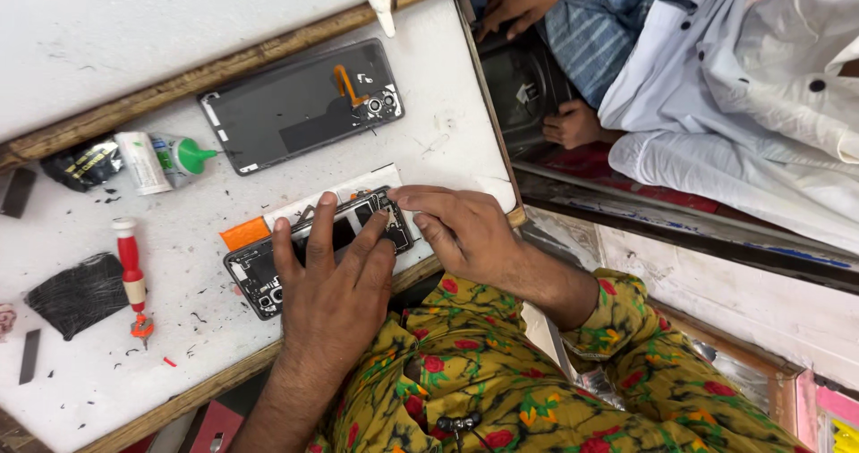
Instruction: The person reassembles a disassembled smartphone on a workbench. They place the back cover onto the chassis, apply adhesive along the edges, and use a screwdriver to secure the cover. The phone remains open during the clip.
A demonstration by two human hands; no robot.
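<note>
Opened phone (318, 252), near table edge (224, 377): internals lying exposed. Left hand (335, 283) pressing flat, fingers spread, gripping nothing. Right hand (461, 229) fingertips touching camera end, uncurled. Detached back cover (300, 104) lying well apart; red screwdriver (131, 274) untouched. Reassembly seemingly outstanding.

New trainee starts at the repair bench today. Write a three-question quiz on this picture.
1. True or false: the left hand lies flat on the opened phone.
2. Which tool lies left of that phone? A) red-handled screwdriver B) hammer C) pliers
3. What lies farther up the white tabletop, with an orange strip on it?

Key
1. True; the right hand presses its fingertips on the phone's right end.
2. A
3. The separate phone back cover, beside a green-capped glue tube.
</note>
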